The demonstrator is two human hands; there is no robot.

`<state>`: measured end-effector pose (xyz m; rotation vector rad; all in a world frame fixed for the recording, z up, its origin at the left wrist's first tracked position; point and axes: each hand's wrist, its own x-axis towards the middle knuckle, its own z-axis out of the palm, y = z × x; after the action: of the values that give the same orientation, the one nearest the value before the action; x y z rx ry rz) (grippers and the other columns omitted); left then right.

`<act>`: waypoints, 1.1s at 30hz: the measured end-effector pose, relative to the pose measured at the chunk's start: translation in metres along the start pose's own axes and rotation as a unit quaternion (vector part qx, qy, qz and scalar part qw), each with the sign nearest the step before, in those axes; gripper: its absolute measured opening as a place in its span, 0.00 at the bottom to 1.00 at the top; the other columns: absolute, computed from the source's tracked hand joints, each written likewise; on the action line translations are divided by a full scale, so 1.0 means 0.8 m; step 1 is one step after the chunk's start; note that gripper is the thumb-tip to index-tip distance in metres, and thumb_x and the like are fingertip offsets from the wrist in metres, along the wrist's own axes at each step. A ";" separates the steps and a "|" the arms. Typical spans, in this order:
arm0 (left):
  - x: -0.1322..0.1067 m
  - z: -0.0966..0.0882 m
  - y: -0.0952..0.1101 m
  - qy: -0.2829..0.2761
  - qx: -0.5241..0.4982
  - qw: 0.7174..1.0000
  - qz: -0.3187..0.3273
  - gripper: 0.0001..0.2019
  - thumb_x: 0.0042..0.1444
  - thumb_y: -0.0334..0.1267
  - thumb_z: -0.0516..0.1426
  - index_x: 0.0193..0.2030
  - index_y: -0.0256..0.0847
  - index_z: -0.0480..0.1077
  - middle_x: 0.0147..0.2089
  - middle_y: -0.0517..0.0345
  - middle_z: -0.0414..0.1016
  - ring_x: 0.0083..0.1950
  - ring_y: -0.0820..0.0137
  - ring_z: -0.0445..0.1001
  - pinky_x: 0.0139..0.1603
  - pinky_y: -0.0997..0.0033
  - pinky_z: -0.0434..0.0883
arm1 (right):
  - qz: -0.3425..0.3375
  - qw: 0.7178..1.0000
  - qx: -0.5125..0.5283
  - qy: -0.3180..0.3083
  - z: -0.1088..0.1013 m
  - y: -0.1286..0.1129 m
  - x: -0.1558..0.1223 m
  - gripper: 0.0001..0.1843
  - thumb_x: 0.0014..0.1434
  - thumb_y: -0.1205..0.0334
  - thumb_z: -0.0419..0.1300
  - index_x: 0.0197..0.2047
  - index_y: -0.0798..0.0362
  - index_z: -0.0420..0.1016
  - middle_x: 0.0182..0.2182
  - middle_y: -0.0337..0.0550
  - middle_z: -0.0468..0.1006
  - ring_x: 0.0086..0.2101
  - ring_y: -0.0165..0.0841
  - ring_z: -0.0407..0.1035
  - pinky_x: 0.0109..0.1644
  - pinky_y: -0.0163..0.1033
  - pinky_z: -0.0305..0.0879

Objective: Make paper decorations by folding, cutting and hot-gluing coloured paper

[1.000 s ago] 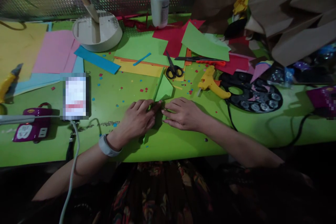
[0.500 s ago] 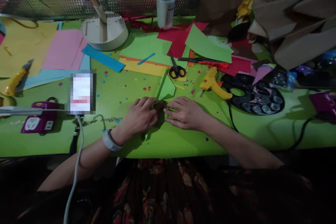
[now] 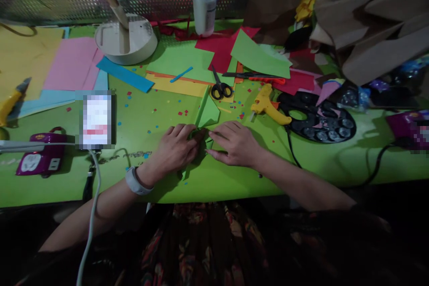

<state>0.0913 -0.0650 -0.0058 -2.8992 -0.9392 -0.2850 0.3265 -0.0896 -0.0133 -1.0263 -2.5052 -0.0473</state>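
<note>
A folded piece of light green paper lies on the table in front of me, partly hidden by my hands. My left hand is closed on its lower part, fingers bent and thumb side pressed inward. From the right, my right hand meets the same paper with its fingertips drawn together at a small green fold. The fingers of both hands nearly touch. Just beyond the paper lie black-handled scissors. To the right rests a yellow glue gun.
Around lie a phone, a purple power socket, a white lamp base, a black palette, a cutter with a red-orange handle and a yellow-handled tool. A white cable crosses my left forearm. Coloured paper sheets spread along the back.
The whole view has shifted slightly, so the table things appear further left. My right hand's fingers have moved a little at the paper; my left hand keeps its hold.
</note>
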 end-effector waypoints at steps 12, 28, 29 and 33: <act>0.004 -0.005 0.003 -0.021 -0.005 1.000 -0.004 0.17 0.62 0.38 0.53 0.54 0.36 0.74 0.52 0.42 0.72 0.50 0.54 0.68 0.44 0.55 0.68 | -0.010 0.999 -0.042 -0.030 0.006 -0.021 0.000 0.33 0.66 0.38 0.49 0.47 0.62 0.77 0.43 0.57 0.78 0.49 0.47 0.66 0.59 0.54 0.59; -0.001 -0.019 0.030 0.017 0.060 0.998 -0.009 0.13 0.62 0.37 0.55 0.51 0.38 0.75 0.46 0.49 0.76 0.44 0.60 0.71 0.44 0.57 0.66 | 0.003 0.997 -0.048 -0.066 -0.001 -0.018 -0.005 0.30 0.67 0.43 0.53 0.51 0.64 0.78 0.49 0.59 0.77 0.54 0.49 0.65 0.60 0.54 0.60; -0.004 -0.019 0.033 0.017 0.056 0.998 -0.005 0.13 0.62 0.36 0.56 0.51 0.38 0.75 0.46 0.49 0.76 0.44 0.60 0.71 0.44 0.57 0.67 | 0.009 0.997 -0.044 -0.066 -0.002 -0.018 -0.006 0.31 0.67 0.43 0.52 0.53 0.64 0.76 0.49 0.59 0.77 0.54 0.49 0.65 0.59 0.55 0.60; -0.011 -0.016 0.036 0.015 0.034 0.999 0.007 0.14 0.59 0.35 0.57 0.51 0.37 0.74 0.46 0.48 0.75 0.44 0.60 0.71 0.43 0.57 0.68 | 0.031 0.996 -0.005 -0.079 -0.010 -0.013 -0.002 0.28 0.68 0.45 0.50 0.57 0.59 0.75 0.50 0.57 0.76 0.52 0.47 0.65 0.59 0.55 0.58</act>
<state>0.0996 -0.0950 0.0043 -2.8312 -0.9041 -0.2890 0.3238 -0.0997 -0.0056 -1.1518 -2.6151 0.0422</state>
